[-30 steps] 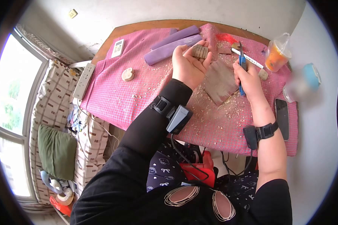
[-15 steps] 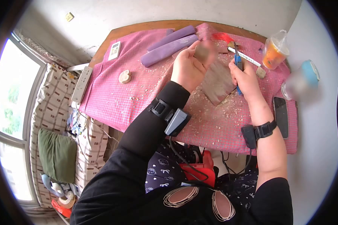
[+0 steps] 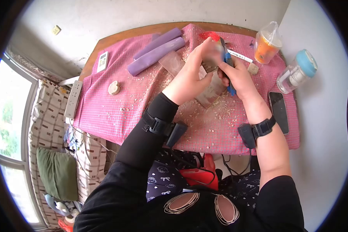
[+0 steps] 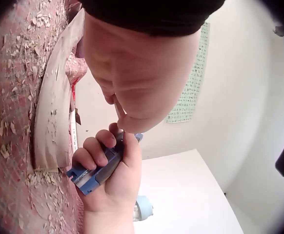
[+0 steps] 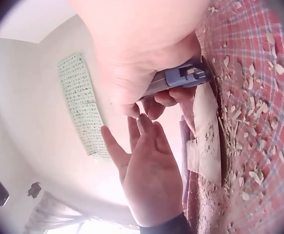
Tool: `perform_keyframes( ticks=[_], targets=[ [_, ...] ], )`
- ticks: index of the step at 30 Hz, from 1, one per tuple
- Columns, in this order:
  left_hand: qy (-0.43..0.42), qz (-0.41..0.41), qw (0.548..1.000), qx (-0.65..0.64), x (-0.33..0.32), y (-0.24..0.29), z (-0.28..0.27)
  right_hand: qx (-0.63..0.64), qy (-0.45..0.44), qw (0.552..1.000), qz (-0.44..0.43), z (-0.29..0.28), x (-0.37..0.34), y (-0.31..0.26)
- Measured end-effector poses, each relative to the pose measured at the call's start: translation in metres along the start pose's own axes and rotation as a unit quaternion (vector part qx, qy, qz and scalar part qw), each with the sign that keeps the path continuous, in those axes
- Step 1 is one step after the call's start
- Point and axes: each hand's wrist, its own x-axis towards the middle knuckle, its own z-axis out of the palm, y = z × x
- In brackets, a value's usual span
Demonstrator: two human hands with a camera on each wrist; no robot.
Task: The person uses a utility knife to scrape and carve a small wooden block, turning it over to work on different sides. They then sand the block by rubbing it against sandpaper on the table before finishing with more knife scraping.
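In the head view my left hand (image 3: 187, 81) holds a small wooden piece (image 3: 212, 66), blurred and partly hidden by the fingers. My right hand (image 3: 240, 79) grips a blue utility knife (image 3: 231, 89), its upper end close against that piece. The right wrist view shows the knife's blue end (image 5: 186, 75) sticking out of the fist, with the left hand's fingers (image 5: 113, 148) just beyond. Both hands meet above a flat wooden board (image 3: 210, 98) on the table. From the left wrist, the knife (image 4: 86, 180) lies across the right palm under curled fingers.
Wood shavings (image 3: 220, 116) litter the pink checked cloth. Two purple rolls (image 3: 158, 56), a remote control (image 3: 102, 62) and a pale carved piece (image 3: 113, 87) lie leftward. Rightward are a white marker (image 3: 239, 56), a drink cup (image 3: 266, 48), a blue-lidded jar (image 3: 295, 75) and a phone (image 3: 279, 112).
My hands have come together: the left has turned over from palm-up, bringing the wooden piece to the knife. The head view has swung rightward, so the table's things appear farther left.
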Motion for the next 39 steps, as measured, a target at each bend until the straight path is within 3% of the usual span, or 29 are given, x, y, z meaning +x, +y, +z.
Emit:
perform_keyframes(
  ticks=[4, 7, 9, 10, 12, 16, 18, 20, 22, 26, 29, 32, 36, 38, 39],
  targets=[
    [0.001, 0.005, 1.0, 0.011, 0.001, 0.001, 0.001, 0.003, 0.015, 1.0, 0.014, 0.001, 0.0, 0.001],
    [0.053, -0.025, 0.998, 0.004, -0.004, 0.002, 0.005, -0.034, 0.018, 0.999, -0.001, 0.001, -0.001, 0.005],
    [0.068, -0.116, 0.991, 0.005, -0.001, -0.004, 0.001, -0.021, 0.013, 0.999, -0.021, -0.002, 0.0, 0.003],
    [0.07, -0.114, 0.991, 0.005, 0.001, -0.008, -0.001, -0.022, 0.012, 0.999, -0.023, -0.002, 0.001, 0.002],
    [0.054, -0.229, 0.967, -0.096, 0.001, -0.012, -0.004, 0.007, 0.005, 1.0, -0.017, 0.0, 0.0, 0.005],
    [-0.011, -0.248, 0.967, -0.056, -0.001, -0.004, -0.002, -0.059, -0.001, 0.998, -0.038, -0.001, 0.0, 0.006],
    [-0.065, -0.319, 0.934, -0.145, -0.001, 0.004, -0.002, -0.134, 0.013, 0.99, -0.038, -0.001, 0.0, 0.005],
    [-0.08, -0.325, 0.931, -0.15, -0.001, 0.004, -0.002, -0.14, 0.002, 0.989, -0.052, 0.0, 0.0, 0.004],
    [-0.158, -0.34, 0.913, -0.162, 0.001, 0.005, -0.005, -0.141, -0.007, 0.988, -0.063, 0.002, -0.003, 0.006],
    [-0.179, -0.343, 0.902, -0.189, 0.001, 0.007, -0.007, -0.241, -0.025, 0.962, -0.123, 0.001, -0.006, -0.004],
    [-0.189, -0.385, 0.867, -0.256, 0.002, 0.003, -0.013, -0.272, -0.041, 0.951, -0.143, 0.003, -0.007, -0.007],
    [-0.198, -0.364, 0.887, -0.205, 0.002, 0.01, -0.01, -0.274, -0.042, 0.948, -0.157, 0.004, -0.009, -0.003],
    [-0.137, -0.382, 0.875, -0.264, -0.001, 0.007, -0.005, -0.252, -0.004, 0.944, -0.212, 0.007, -0.008, -0.002],
    [-0.111, -0.378, 0.882, -0.258, -0.003, 0.008, -0.007, -0.239, 0.022, 0.953, -0.185, 0.006, -0.009, -0.001],
    [-0.086, -0.369, 0.891, -0.252, -0.001, 0.009, -0.009, -0.292, 0.039, 0.935, -0.197, 0.005, -0.011, -0.007]
  ],
)
